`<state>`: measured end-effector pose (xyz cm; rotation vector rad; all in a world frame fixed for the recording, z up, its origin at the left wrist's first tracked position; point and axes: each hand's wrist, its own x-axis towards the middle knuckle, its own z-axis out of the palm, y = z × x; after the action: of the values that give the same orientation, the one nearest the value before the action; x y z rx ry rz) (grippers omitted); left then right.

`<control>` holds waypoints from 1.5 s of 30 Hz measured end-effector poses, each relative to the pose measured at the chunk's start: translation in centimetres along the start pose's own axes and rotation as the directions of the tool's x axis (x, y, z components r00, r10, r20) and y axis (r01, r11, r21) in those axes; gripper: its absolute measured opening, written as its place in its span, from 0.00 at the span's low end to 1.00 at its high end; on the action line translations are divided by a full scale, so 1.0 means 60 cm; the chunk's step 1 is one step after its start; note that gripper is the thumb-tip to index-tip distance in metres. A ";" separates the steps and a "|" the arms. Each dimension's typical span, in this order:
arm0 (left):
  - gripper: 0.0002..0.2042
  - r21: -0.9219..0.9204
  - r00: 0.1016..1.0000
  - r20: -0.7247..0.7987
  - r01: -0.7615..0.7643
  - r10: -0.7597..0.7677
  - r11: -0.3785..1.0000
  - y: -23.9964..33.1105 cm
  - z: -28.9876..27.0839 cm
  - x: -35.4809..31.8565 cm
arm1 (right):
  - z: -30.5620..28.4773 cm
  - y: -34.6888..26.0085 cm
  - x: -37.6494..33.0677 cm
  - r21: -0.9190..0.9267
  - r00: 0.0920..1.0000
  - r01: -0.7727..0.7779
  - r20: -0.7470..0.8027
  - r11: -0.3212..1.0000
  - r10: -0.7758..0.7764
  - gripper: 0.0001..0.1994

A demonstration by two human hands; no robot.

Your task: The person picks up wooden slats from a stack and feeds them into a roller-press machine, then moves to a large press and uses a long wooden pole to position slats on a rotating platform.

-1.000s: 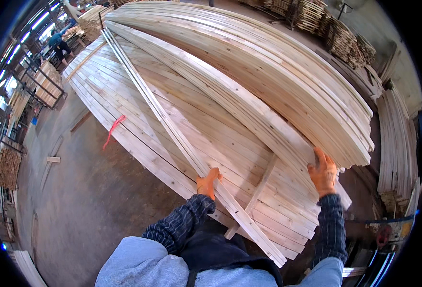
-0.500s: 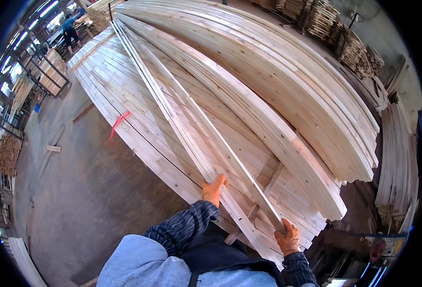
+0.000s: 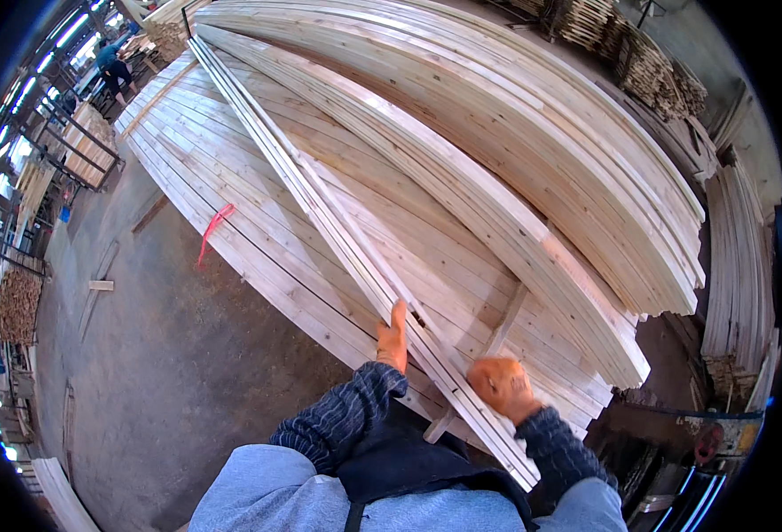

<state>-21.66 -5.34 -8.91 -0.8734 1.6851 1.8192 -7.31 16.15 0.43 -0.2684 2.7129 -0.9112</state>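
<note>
A bundle of long, narrow wooden boards (image 3: 337,232) runs diagonally from the far left down to my waist, lying side by side. My left hand (image 3: 392,340), in an orange glove, grips the bundle's near left edge with its thumb up along the side. Against the right side of the same boards is my right hand (image 3: 503,387), also gloved in orange. It is rounded and smeared by motion, so its fingers do not show clearly. Beneath lies a wide layer of flat planks (image 3: 271,257), with a wooden crosspiece (image 3: 508,321) to the right of the bundle.
Tall stacks of boards (image 3: 533,146) rise on the right side of the planks. A pink-red strap (image 3: 216,227) hangs at the left edge. Concrete floor (image 3: 169,355) stretches to the left. At the far left another person (image 3: 111,66) stands near racks of timber (image 3: 89,146).
The separate board that my right hand held by its end has swung left against the bundle. My right hand has moved left and up from that end. My left hand stays on the boards.
</note>
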 end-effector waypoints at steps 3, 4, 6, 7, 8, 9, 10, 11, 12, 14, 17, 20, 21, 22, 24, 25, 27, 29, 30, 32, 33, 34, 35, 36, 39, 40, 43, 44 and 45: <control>0.49 -0.416 0.918 0.393 0.120 0.059 0.901 -0.007 -0.012 0.008 | -0.021 -0.065 0.138 0.267 0.960 -0.110 -0.222 0.957 0.172 0.30; 0.45 -0.523 0.859 0.497 0.187 0.120 0.832 -0.005 -0.018 0.009 | -0.022 -0.086 0.191 0.315 0.955 -0.158 -0.190 0.936 0.226 0.40; 0.35 -0.428 0.836 0.454 -0.100 0.309 0.898 -0.014 -0.024 0.016 | 0.028 -0.087 0.305 0.144 0.955 -0.178 -0.213 0.973 0.207 0.51; 0.33 -0.205 0.765 0.394 -0.467 0.509 0.860 -0.048 -0.029 0.045 | 0.021 -0.120 0.342 0.082 0.956 -0.234 -0.160 0.969 0.245 0.52; 0.31 -0.054 0.748 0.413 -0.549 0.519 0.834 -0.042 -0.032 0.032 | 0.013 -0.146 0.371 0.027 0.950 -0.294 -0.108 0.956 0.295 0.53; 0.29 0.094 0.729 0.431 -0.622 0.531 0.777 -0.034 -0.034 0.014 | 0.007 -0.161 0.384 -0.036 0.937 -0.346 -0.058 0.937 0.344 0.54; 0.28 0.235 0.708 0.451 -0.681 0.543 0.693 -0.023 -0.037 -0.003 | 0.011 -0.156 0.392 -0.053 0.938 -0.345 -0.043 0.937 0.343 0.54; 0.28 0.487 0.710 0.503 -0.704 0.493 0.517 -0.013 -0.041 -0.016 | 0.018 -0.143 0.395 -0.073 0.935 -0.354 -0.032 0.932 0.353 0.54; 0.27 0.679 0.724 0.534 -0.675 0.437 0.288 -0.014 -0.043 -0.023 | 0.023 -0.134 0.393 -0.101 0.932 -0.362 -0.015 0.927 0.363 0.53; 0.30 0.589 0.664 0.639 -0.747 0.388 0.308 -0.087 -0.070 0.033 | 0.015 -0.138 0.360 -0.040 0.946 -0.323 -0.024 0.946 0.322 0.52; 0.29 0.245 0.726 0.686 -0.187 -0.034 0.951 0.013 -0.076 -0.132 | -0.004 -0.103 0.254 0.009 0.953 -0.292 -0.084 0.956 0.292 0.49; 0.27 0.190 0.499 0.856 -0.550 0.138 0.813 0.080 -0.099 -0.125 | 0.001 -0.057 0.098 0.011 0.954 -0.254 -0.163 0.967 0.252 0.47; 0.28 0.205 0.432 0.851 -0.796 0.299 0.569 0.107 -0.108 -0.108 | -0.002 -0.052 0.041 -0.006 0.950 -0.277 -0.155 0.961 0.272 0.48; 0.30 0.217 0.311 0.849 -0.942 0.428 0.255 0.139 -0.113 -0.088 | -0.007 -0.049 -0.018 -0.025 0.944 -0.301 -0.148 0.953 0.294 0.48; 0.34 0.253 0.094 0.824 -0.943 0.559 -0.214 0.217 -0.094 -0.055 | 0.001 -0.022 -0.143 -0.076 0.909 -0.402 -0.152 0.912 0.388 0.50; 0.36 0.261 0.047 0.843 -0.906 0.535 -0.332 0.262 -0.080 -0.042 | 0.013 -0.004 -0.213 -0.105 0.886 -0.452 -0.166 0.886 0.433 0.52; 0.39 0.291 0.004 0.877 -0.800 0.481 -0.524 0.328 -0.062 -0.003 | 0.024 0.018 -0.345 -0.169 0.805 -0.593 -0.161 0.787 0.571 0.54; 0.42 0.316 0.017 0.914 -0.656 0.405 -0.685 0.383 -0.040 0.062 | 0.029 0.025 -0.472 -0.240 0.701 -0.712 -0.203 0.660 0.683 0.55; 0.44 0.313 0.031 0.932 -0.564 0.360 -0.764 0.406 -0.033 0.101 | 0.037 0.023 -0.535 -0.275 0.665 -0.746 -0.260 0.607 0.700 0.55; 0.50 0.280 0.129 0.960 -0.482 0.249 -0.830 0.443 -0.011 0.122 | 0.038 0.001 -0.624 -0.340 0.486 -0.845 -0.172 0.412 0.857 0.56; 0.51 0.228 0.164 0.972 -0.472 0.170 -0.852 0.452 -0.006 0.152 | 0.045 -0.007 -0.660 -0.350 0.448 -0.864 -0.210 0.361 0.869 0.55; 0.48 0.153 0.154 0.984 -0.497 0.087 -0.854 0.451 -0.019 0.198 | 0.050 -0.011 -0.694 -0.365 0.418 -0.875 -0.242 0.317 0.876 0.54; 0.43 0.049 0.060 0.998 -0.607 0.016 -0.793 0.444 -0.006 0.211 | 0.049 -0.021 -0.712 -0.304 0.387 -0.902 -0.257 0.306 0.886 0.52; 0.38 -0.061 -0.051 0.998 -0.622 -0.037 -0.781 0.430 0.006 0.207 | 0.044 -0.029 -0.721 -0.250 0.363 -0.921 -0.266 0.300 0.893 0.51; 0.33 -0.135 -0.116 0.990 -0.651 -0.077 -0.747 0.372 0.018 0.179 | 0.089 -0.008 -0.775 -0.156 0.294 -0.953 -0.274 0.259 0.916 0.49; 0.33 -0.156 -0.140 0.986 -0.634 -0.085 -0.758 0.346 0.023 0.143 | 0.109 0.007 -0.794 -0.164 0.242 -0.965 -0.267 0.204 0.933 0.48; 0.31 -0.269 -0.233 0.961 -0.657 -0.150 -0.704 0.269 0.029 0.069 | 0.175 0.036 -0.850 -0.034 0.010 -0.999 -0.402 -0.004 0.916 0.52; 0.30 -0.282 -0.235 0.958 -0.676 -0.163 -0.681 0.245 0.030 0.030 | 0.192 0.052 -0.864 0.023 -0.051 -0.999 -0.408 -0.046 0.911 0.54; 0.29 -0.260 -0.129 0.962 -0.689 -0.239 -0.676 0.219 0.056 -0.011 | 0.198 0.047 -0.879 0.068 -0.099 -0.994 -0.337 -0.080 0.936 0.56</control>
<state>-31.32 -3.30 0.42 2.3302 2.0044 0.0097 46.06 25.21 -0.32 1.8407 2.0932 -0.0797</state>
